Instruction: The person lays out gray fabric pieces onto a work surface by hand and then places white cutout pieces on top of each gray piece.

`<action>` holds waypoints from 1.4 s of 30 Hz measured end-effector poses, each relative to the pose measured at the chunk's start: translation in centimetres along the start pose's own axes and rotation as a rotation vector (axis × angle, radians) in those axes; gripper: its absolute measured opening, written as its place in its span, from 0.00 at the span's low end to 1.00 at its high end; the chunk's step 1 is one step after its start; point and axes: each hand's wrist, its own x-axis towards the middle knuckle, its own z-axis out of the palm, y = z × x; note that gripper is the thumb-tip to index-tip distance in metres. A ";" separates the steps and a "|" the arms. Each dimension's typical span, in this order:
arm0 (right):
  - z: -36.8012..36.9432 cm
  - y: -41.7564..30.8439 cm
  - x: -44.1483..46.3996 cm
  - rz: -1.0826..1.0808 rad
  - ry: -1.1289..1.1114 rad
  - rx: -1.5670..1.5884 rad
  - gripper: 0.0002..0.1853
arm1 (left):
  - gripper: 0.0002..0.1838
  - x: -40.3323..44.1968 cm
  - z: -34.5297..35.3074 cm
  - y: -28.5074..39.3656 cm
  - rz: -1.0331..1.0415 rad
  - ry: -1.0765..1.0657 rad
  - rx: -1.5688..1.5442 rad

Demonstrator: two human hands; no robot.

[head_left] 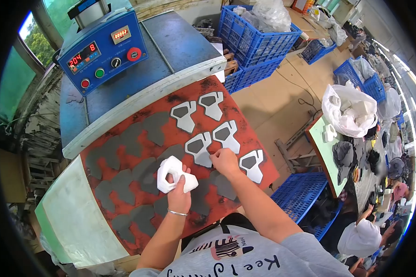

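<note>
My left hand (179, 196) is wrapped round a thick stack of white cut pieces (173, 173) with an opening in them, above the red board (226, 184). My right hand (224, 160) has its fingers pinched at the lower edge of a white piece (198, 148) lying on the board; whether they hold it is too small to tell. Other white pieces, such as one at the top (211, 105) and one at the right (251, 166), lie on dark grey shapes. More dark grey shapes (143, 217) without white pieces cover the left and lower board.
A blue control box (101, 51) stands on the blue machine top (159, 44) at the upper left. Blue crates (259, 39) are stacked behind the board. At right are a green table (326, 154), a white bag (349, 111) and a co-worker (360, 237).
</note>
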 end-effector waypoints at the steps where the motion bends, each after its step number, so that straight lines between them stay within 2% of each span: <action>1: 0.0 0.0 0.0 -0.030 0.031 -0.024 0.12 | 0.30 0.0 0.2 0.0 0.004 0.001 0.002; 4: -0.7 -0.5 0.1 0.061 -0.079 0.016 0.10 | 0.30 0.3 0.9 -0.4 -0.041 -0.017 0.031; 7: -0.7 -0.4 0.2 0.047 -0.078 0.002 0.10 | 0.29 1.6 1.1 -1.6 0.009 -0.116 0.099; 10: -0.5 -0.4 0.4 0.052 -0.063 -0.013 0.10 | 0.27 2.6 0.8 -2.3 -0.025 -0.146 0.225; 12: -0.3 -0.5 0.2 0.007 -0.008 -0.072 0.11 | 0.25 3.5 0.5 -3.2 -0.061 -0.108 0.131; 14: -0.7 -1.0 -0.2 -0.035 0.043 -0.130 0.12 | 0.24 3.8 0.1 -3.5 0.088 -0.165 0.476; 15: -1.0 -1.1 -0.4 -0.056 0.038 -0.170 0.13 | 0.24 3.8 -0.3 -3.6 0.085 -0.166 0.478; 17: -1.5 -1.3 -1.2 -0.076 0.034 -0.210 0.13 | 0.25 3.2 1.1 -2.1 -0.061 -0.134 0.340; 18: -1.6 -1.1 -1.9 -0.146 -0.008 -0.038 0.14 | 0.25 2.9 1.5 -1.7 -0.063 -0.135 0.340; 19: -1.7 -1.0 -2.6 -0.215 -0.050 0.133 0.15 | 0.25 2.6 1.8 -1.3 -0.100 -0.158 0.128; 20: -1.8 -1.1 -3.6 -0.213 -0.050 0.131 0.15 | 0.26 2.2 2.1 -1.0 -0.137 -0.178 -0.084; 22: -2.1 -1.2 -6.1 -0.375 -0.122 0.218 0.15 | 0.24 1.1 2.8 -0.4 -0.141 -0.196 -0.070; 26: -2.3 -1.3 -9.0 -0.386 -0.021 0.174 0.13 | 0.24 -0.4 2.6 -0.4 -0.132 -0.188 -0.030; 28: -2.3 -1.0 -9.8 -0.426 0.046 0.097 0.11 | 0.25 -1.1 2.4 -0.5 -0.084 -0.212 0.094; 31: -2.3 -0.4 -11.0 -0.407 0.086 0.048 0.11 | 0.25 -2.0 2.0 -1.3 -0.032 -0.196 0.227; 35: -1.9 1.2 -12.2 -0.377 0.111 0.064 0.10 | 0.25 -3.7 2.6 -2.0 -0.033 -0.207 0.231; 37: -1.9 1.7 -12.8 -0.363 0.100 0.138 0.10 | 0.21 -4.3 2.8 -2.4 -0.003 -0.205 0.238; 41: -2.2 2.5 -14.3 -0.254 0.103 0.169 0.09 | 0.21 -5.1 1.4 -3.0 0.009 -0.259 0.367; 42: -2.3 3.0 -14.5 -0.211 0.036 0.327 0.08 | 0.20 -5.5 1.3 -2.9 -0.008 -0.223 0.359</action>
